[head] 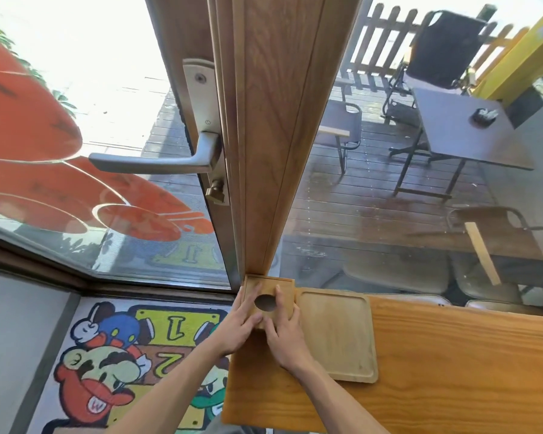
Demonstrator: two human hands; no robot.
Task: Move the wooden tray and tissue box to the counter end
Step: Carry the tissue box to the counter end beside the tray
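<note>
A: Entry, desk end by the door. Where is the tissue box?

B: Tissue box (pixel 269 298) sits at the far left corner of the desk (pixel 452 371), its back edge against the foot of the wooden door post (pixel 264 151). Dark oval slot faces up. No tissue visible in it.

A: Hands?

B: Both on the box. Left hand (pixel 242 324) lies over the left side and top, fingers spread. Right hand (pixel 282 327) is on the near right part, one finger reaching past the slot. Grip on each side: fingers apart and pressed flat on the wood, not curled under it. Reads as steadying or nudging, not lifting; that is my judgement.

A: Why two hands?

B: Probably to square the box into the corner without tipping it off the desk edge, which is just beside its left side.

A: Tray?

B: Wooden tray (pixel 336 336) lies flat just right of the box, touching or nearly so; cannot tell which. It is empty. Both items look already at the desk end, so the task seems almost done.

A: Obstructions?

B: The post stops the box going further back. Door handle (pixel 151 161) hangs above left, clear of the hands. Below left, a cartoon mat (pixel 123 364) on the floor. Through the glass: chairs and a dark table (pixel 467 130), out of play
</note>
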